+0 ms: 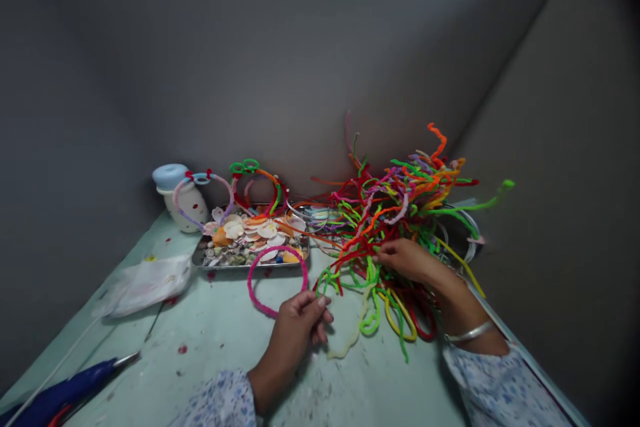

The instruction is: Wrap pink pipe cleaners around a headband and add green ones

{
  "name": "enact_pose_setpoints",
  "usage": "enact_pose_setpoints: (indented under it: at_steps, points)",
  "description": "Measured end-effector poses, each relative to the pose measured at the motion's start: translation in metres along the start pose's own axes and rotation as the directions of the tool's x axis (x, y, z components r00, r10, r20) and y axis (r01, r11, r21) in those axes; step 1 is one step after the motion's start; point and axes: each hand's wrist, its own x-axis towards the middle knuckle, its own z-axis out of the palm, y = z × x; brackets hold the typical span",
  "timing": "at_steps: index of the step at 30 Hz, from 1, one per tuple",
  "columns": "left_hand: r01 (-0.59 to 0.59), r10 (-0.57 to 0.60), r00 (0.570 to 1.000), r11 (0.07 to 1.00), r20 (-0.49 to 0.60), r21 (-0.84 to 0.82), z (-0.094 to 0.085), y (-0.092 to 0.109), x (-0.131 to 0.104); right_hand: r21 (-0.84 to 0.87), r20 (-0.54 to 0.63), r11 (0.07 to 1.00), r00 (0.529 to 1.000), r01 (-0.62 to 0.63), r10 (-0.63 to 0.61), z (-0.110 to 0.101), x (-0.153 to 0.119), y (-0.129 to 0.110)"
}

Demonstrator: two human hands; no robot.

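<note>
A pink pipe-cleaner hoop point(250, 280) stands nearly upright in my left hand point(300, 323), whose fingers are closed on its lower right edge. Thin green strands from the pile pass right by those fingertips. My right hand point(407, 260) reaches into a big tangle of coloured pipe cleaners point(385, 200). Its thumb and forefinger are pinched at a red and green strand; the exact piece is partly hidden. Below this hand, yellow, red and green loops point(400, 320) spill onto the table.
Behind the hoop lies a metal tray point(220, 267) of shells. Two decorated headbands point(233, 193) lean there, beside a white bottle with a blue lid point(173, 180). A clear plastic packet point(150, 287) and a blue glue gun point(75, 387) with its cord lie at left. Walls enclose the table.
</note>
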Motion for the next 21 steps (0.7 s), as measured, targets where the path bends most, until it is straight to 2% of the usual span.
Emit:
enact_pose_setpoints:
  at_steps: [2,3,6,8,15,18,21]
  points:
    - [-0.006,0.006,1.000,1.000,0.014,-0.004,-0.001,-0.001,0.000,0.082,0.026,0.996,0.999,0.021,-0.023,-0.007,-0.007,-0.002]
    - [-0.014,0.014,1.000,1.000,0.021,-0.001,-0.001,-0.002,0.001,0.221,0.036,0.975,0.998,0.036,-0.045,-0.013,-0.012,-0.002]
    - [-0.031,0.031,0.999,0.999,0.033,0.016,-0.003,-0.003,0.001,0.588,0.057,0.809,0.995,0.029,-0.078,-0.030,-0.027,-0.004]
    - [-0.032,0.031,0.999,0.999,0.035,0.016,-0.003,-0.003,0.000,0.671,0.010,0.739,0.995,0.070,-0.104,-0.038,-0.034,-0.008]
    - [-0.045,0.045,0.999,0.999,0.023,-0.017,-0.001,-0.002,-0.002,0.716,-0.191,0.679,0.981,0.163,-0.034,-0.039,-0.030,-0.012]
    - [-0.059,0.059,0.998,0.998,0.015,0.005,-0.001,-0.001,-0.003,0.677,-0.228,0.719,0.974,0.157,0.002,-0.035,-0.024,-0.007]
    - [-0.067,0.067,0.998,0.997,0.009,0.026,-0.002,-0.001,-0.003,0.577,-0.250,0.808,0.968,0.119,0.036,-0.030,-0.017,-0.001]
